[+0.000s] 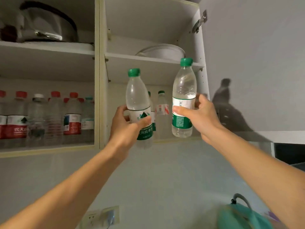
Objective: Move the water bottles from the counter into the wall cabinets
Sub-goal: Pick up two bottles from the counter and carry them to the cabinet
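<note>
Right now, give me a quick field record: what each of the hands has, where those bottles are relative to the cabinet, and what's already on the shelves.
left hand: grips left green-cap bottle around the label, upright
right hand: grips right green-cap bottle at the label, upright, higher than the other
position: both bottles raised in front of the right cabinet compartment, not yet set down
right lower shelf: two bottles at the back
left lower shelf: row of bottles, mostly red-cap
upper shelves: metal pot left, white bowl right
</note>
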The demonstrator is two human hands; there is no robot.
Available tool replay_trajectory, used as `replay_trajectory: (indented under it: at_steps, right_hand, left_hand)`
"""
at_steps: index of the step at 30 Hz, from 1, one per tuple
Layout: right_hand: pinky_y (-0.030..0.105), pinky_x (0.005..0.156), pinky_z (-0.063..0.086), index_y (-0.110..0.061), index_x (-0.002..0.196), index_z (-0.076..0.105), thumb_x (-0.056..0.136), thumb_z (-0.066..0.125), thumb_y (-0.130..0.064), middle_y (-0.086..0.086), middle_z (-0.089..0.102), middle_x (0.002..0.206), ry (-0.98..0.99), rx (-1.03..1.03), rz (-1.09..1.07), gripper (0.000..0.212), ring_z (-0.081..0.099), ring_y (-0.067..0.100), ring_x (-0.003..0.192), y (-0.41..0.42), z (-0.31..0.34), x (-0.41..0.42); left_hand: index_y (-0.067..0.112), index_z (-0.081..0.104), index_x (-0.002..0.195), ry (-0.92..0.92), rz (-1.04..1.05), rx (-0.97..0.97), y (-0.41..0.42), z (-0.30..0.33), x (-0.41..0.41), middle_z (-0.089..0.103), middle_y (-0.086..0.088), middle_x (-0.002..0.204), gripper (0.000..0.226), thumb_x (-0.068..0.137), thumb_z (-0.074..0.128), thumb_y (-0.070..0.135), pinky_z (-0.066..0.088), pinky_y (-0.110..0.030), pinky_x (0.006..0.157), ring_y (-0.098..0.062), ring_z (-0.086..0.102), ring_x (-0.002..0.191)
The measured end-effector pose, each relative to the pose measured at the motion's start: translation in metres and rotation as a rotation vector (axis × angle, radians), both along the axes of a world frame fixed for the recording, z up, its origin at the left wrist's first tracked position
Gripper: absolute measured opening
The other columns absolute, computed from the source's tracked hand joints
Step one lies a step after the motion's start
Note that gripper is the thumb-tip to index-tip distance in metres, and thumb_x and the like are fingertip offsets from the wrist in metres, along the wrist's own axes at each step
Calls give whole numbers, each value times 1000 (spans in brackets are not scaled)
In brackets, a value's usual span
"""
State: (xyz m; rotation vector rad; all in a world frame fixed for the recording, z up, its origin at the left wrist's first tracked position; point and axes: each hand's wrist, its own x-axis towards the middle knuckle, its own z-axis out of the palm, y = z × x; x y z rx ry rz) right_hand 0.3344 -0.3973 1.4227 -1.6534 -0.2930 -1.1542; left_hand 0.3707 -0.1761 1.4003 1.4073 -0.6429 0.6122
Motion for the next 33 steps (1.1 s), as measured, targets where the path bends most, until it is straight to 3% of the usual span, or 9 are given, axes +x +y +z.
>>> replay_trajectory:
  at_steps: [4, 6, 9, 13, 16, 19, 25, 29, 33]
  right_hand:
    - [27, 67, 50, -31, 103, 57, 68, 91, -38, -16, 66, 98, 122, -157, -95, 50, 64, 5, 88, -15, -1, 46]
    - [27, 68, 49, -30, 105, 59, 69, 91, -39, -14, 67, 99, 134, -124, -86, 49, 64, 7, 90, -24, -8, 69]
    - [25, 67, 48, -33, 102, 61, 69, 89, -46, -14, 69, 98, 109, 3, -33, 45, 65, 8, 91, -38, 0, 93]
    - [29, 76, 49, -26, 115, 63, 75, 85, -43, -8, 70, 107, 159, 8, -13, 49, 66, 14, 98, -57, 6, 126]
    - [33, 86, 53, -21, 123, 64, 80, 81, -47, -3, 71, 112, 197, -21, -9, 53, 67, 18, 103, -68, 3, 147]
    - [26, 73, 50, -25, 122, 63, 80, 78, -53, -7, 70, 108, 201, -101, -13, 53, 65, 13, 98, -69, 2, 158]
    - [24, 78, 51, -30, 123, 64, 81, 78, -50, -11, 72, 109, 186, -179, 11, 48, 68, 9, 99, -73, -8, 171]
    - [14, 69, 43, -31, 125, 59, 78, 80, -47, -14, 70, 110, 194, -239, -32, 54, 65, 3, 96, -80, -17, 180]
    - [17, 63, 40, -26, 128, 53, 75, 84, -48, -13, 60, 99, 222, -245, -119, 66, 58, 6, 84, -81, -12, 185]
  left_hand:
    - [28, 47, 125, 35, 97, 60, -31, 31, 35, 65, 9, 109, 59, 80, 85, 28, 55, -32, 76, -14, 66, 96]
    - [25, 48, 125, 72, 157, 104, -42, 31, 54, 65, 3, 118, 57, 81, 83, 26, 56, -37, 84, -20, 65, 101]
    - [21, 50, 126, 108, 225, 150, -51, 31, 81, 64, 1, 118, 51, 85, 80, 28, 55, -30, 74, -18, 64, 98]
    - [18, 57, 125, 152, 222, 184, -55, 31, 110, 68, -2, 117, 42, 89, 75, 33, 56, -41, 93, -21, 67, 103]
    - [22, 58, 121, 175, 195, 190, -57, 31, 124, 69, 5, 107, 37, 90, 74, 33, 52, -28, 70, -11, 67, 91]
    - [26, 54, 122, 209, 137, 205, -62, 32, 133, 67, 9, 105, 37, 91, 73, 33, 43, -21, 59, -5, 64, 85]
    - [26, 51, 132, 283, 56, 199, -77, 31, 153, 68, 0, 116, 50, 89, 77, 27, 55, -44, 89, -22, 68, 104]
    - [25, 49, 131, 250, 57, 207, -96, 32, 169, 66, 5, 109, 51, 89, 77, 27, 48, -27, 63, -12, 66, 94]
    - [25, 46, 132, 209, 159, 274, -106, 33, 183, 60, 11, 103, 53, 89, 76, 35, 42, -25, 59, -3, 58, 88]
